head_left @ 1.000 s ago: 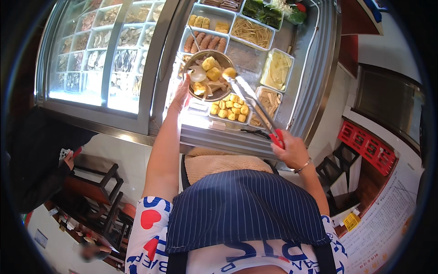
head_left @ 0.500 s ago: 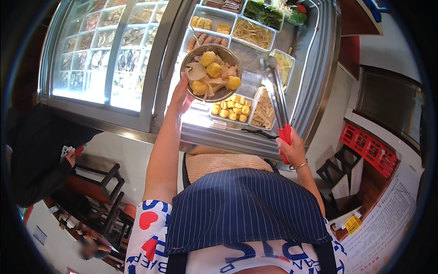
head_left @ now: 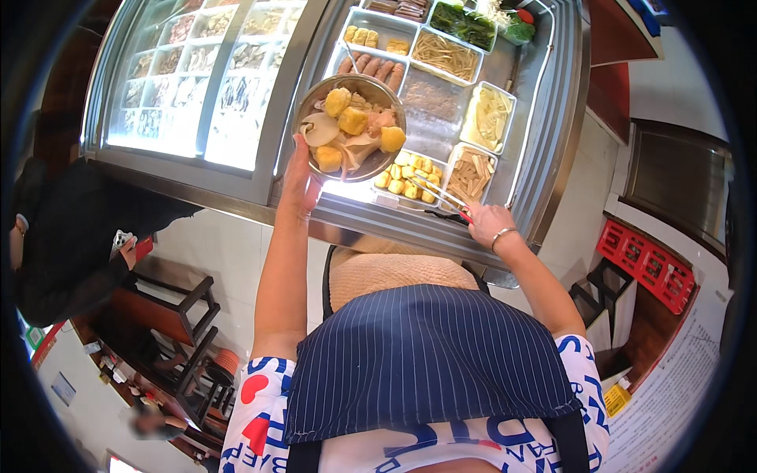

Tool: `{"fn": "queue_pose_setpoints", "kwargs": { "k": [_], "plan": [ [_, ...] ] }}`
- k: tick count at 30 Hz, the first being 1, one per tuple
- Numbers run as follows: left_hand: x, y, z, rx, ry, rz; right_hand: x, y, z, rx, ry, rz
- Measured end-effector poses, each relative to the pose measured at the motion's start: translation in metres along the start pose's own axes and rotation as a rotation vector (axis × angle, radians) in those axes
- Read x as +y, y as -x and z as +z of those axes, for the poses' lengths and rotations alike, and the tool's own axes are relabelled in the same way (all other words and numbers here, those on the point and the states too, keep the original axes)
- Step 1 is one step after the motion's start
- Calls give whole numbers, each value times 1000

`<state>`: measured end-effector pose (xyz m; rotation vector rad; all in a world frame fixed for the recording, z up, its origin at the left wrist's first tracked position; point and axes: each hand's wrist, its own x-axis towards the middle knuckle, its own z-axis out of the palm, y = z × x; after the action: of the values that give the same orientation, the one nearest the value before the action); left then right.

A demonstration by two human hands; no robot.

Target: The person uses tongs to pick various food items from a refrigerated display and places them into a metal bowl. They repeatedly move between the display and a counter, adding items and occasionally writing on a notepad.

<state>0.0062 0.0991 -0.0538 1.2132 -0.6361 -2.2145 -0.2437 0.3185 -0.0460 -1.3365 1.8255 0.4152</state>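
Observation:
My left hand grips the side of a round metal bowl, held over the counter's near left part. Yellow puffy cubes, pale thin slices and pinkish pieces fill the bowl; the underside of my grip is hidden. In my right hand is a pair of metal tongs with red handles, mostly covered by my fingers. The tongs' tips reach into a tray of yellow cubes; whether they pinch a cube I cannot tell. Beside it, a tray holds beige strips.
Farther trays hold sausages, pale shreds, light brown strips and dark greens. A glass-covered display case adjoins on the left. At far left stands a person in black near wooden chairs. A red crate is at right.
My right hand has lowered the tongs from upright to slanting left, into the yellow cubes. The bowl sits slightly further left, and the whole view has shifted a little.

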Motion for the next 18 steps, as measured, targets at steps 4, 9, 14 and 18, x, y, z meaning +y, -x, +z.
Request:
{"fn": "queue_pose_setpoints", "kwargs": {
  "k": [4,9,14,18],
  "plan": [
    [-1,8,-1,-14,-1,9,0,-18,21,62,24,-33],
    [-2,10,1,-6,-9,11,2,-22,32,109,30,-8],
    [0,9,6,-21,-5,18,3,-19,27,96,38,-33],
    [-3,1,0,-40,3,16,4,-13,23,84,36,-21]
  ]
}}
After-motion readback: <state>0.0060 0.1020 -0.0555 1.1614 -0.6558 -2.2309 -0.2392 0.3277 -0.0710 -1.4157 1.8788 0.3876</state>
